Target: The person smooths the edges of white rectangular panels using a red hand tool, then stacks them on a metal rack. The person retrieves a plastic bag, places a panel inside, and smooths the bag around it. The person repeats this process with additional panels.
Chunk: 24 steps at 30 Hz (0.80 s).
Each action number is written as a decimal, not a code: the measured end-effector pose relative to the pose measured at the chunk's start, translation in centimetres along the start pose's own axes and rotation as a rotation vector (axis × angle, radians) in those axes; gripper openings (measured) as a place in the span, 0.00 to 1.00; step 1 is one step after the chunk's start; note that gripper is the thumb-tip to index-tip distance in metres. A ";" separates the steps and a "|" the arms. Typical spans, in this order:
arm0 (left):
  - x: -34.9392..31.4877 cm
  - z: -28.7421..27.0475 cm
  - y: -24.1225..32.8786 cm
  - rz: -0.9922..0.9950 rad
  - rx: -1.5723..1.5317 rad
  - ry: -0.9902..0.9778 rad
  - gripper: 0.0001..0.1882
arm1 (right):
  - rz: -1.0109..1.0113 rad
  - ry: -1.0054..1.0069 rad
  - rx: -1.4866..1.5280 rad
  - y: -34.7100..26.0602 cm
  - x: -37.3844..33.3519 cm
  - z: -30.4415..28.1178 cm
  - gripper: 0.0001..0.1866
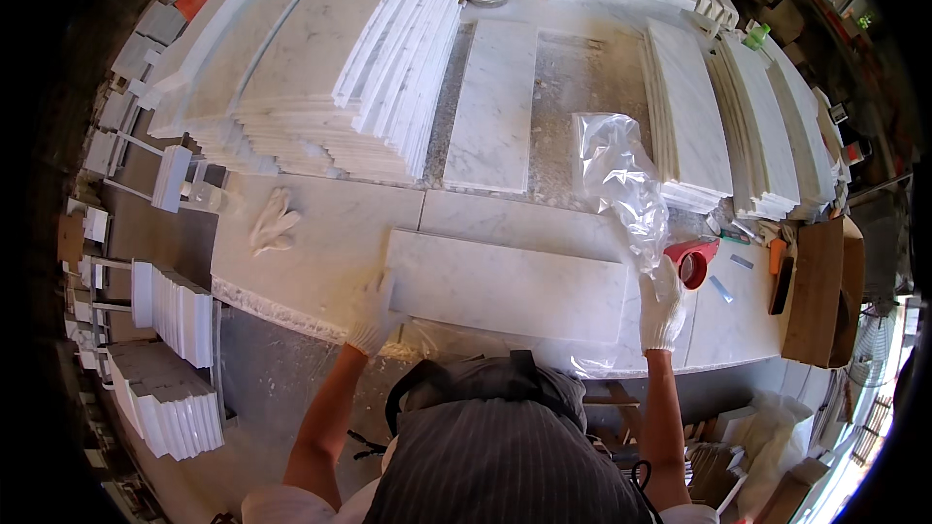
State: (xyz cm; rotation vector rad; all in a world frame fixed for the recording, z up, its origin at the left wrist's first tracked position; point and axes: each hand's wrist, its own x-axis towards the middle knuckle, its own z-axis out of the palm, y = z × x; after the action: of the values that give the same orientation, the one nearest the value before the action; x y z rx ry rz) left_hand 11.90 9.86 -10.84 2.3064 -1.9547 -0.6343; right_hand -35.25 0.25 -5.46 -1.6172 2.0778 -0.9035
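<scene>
A pale grey-veined marble slab (510, 281) lies crosswise on the worktop in front of me. My left hand (374, 315), in a white knit glove, closes on the slab's left end. My right hand (663, 311), gloved alike, is at the right end, its fingers closed on thin clear plastic (629, 315). The film shows around the slab's right end and along its front edge. A crumpled clear plastic bag (621, 180) runs from beyond the slab to the right fingertips. Just right of those fingers stands a red tape dispenser (691, 264).
A loose white glove (275, 223) lies at left. Tall marble stacks (388, 68) stand far left, more slabs (689, 116) at far right. One slab (493, 107) lies between them. A cardboard box (823, 291), a brush (782, 281) and small blades (720, 288) are at right.
</scene>
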 end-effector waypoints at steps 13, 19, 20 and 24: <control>1.0 -0.4 1.6 -0.041 -0.288 -0.016 0.46 | 0.230 -0.200 -0.113 5.1 -5.8 4.7 0.19; 0.5 0.8 0.6 -0.042 -0.282 0.077 0.47 | 0.201 -0.191 -0.082 5.6 -6.2 5.0 0.27; 0.6 0.2 1.1 -0.036 -0.225 0.055 0.48 | 0.213 -0.201 -0.071 5.7 -6.1 5.0 0.27; 0.7 -1.3 1.3 -0.053 -0.133 0.017 0.48 | 0.241 -0.243 -0.077 4.8 -6.0 5.0 0.25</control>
State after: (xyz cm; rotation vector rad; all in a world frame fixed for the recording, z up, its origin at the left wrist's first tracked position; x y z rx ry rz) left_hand 11.17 8.67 -9.48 2.2826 -1.7915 -0.7235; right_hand -33.91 5.37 -13.02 -1.3949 2.0980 -0.5251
